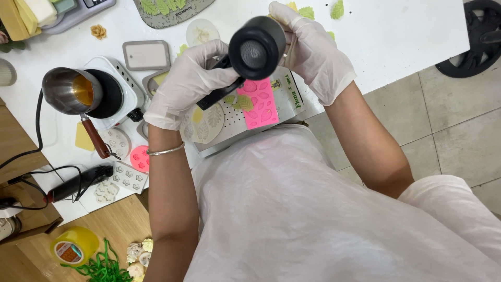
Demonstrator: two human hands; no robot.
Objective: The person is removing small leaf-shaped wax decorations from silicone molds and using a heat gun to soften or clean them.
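From my remote seat I first noted the packaging: a flat white label card with green print lay at about three o'clock from the pink silicone mould, tucked partly under the right wrist. At seven o'clock, low in the frame, sat a roll of yellow tape with a round red-and-white label in its core. A grey rounded-rectangle lid lay at ten o'clock from the hands.

Both hands wore white gloves. The left hand came up from six o'clock, a thin bangle on the wrist, its fingers curled tightly around the black handle. The right hand bent in from four o'clock and cupped the far side of the black heat gun, fingers pressed to its barrel. I believe it was a heat gun, though the foreshortened view left me unsure.

The tool's round mesh end faced me, held between both hands directly above the pink mould and the perforated metal tray. At nine o'clock a steel pot sat on a white hotplate.
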